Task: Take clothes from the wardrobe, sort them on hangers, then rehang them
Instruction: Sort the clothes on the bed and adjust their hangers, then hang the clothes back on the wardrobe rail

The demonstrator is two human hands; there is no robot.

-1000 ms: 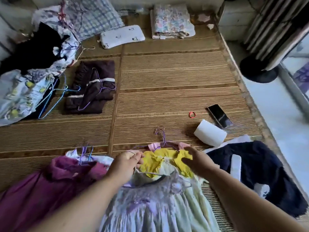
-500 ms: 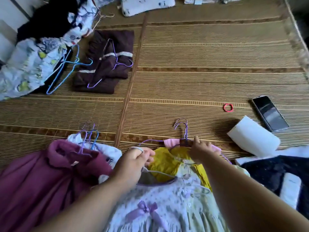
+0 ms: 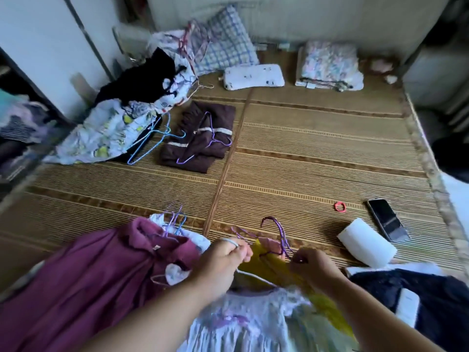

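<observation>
1. Head view: two hands meet over a heap of clothes at the near edge of a woven mat [image 3: 317,161].
2. The left hand [image 3: 223,260] is curled round the top of a white hanger [image 3: 253,276], whose wire runs into the neck of a lilac dress [image 3: 253,318].
3. The right hand [image 3: 314,265] pinches a purple hanger [image 3: 280,231] just below its hook. The hanger carries a yellow garment [image 3: 269,265] that lies between the hands, partly under the lilac dress.
4. A maroon garment [image 3: 88,275] lies to the left of the hands and a navy garment [image 3: 431,301] to the right.
5. Farther up the mat, a folded brown garment [image 3: 200,138] bears another hanger, beside a printed pile [image 3: 114,128] and a blue hanger [image 3: 154,141].
6. A white roll [image 3: 365,247], a phone [image 3: 387,219] and a red band [image 3: 340,207] sit on the mat at right.
</observation>
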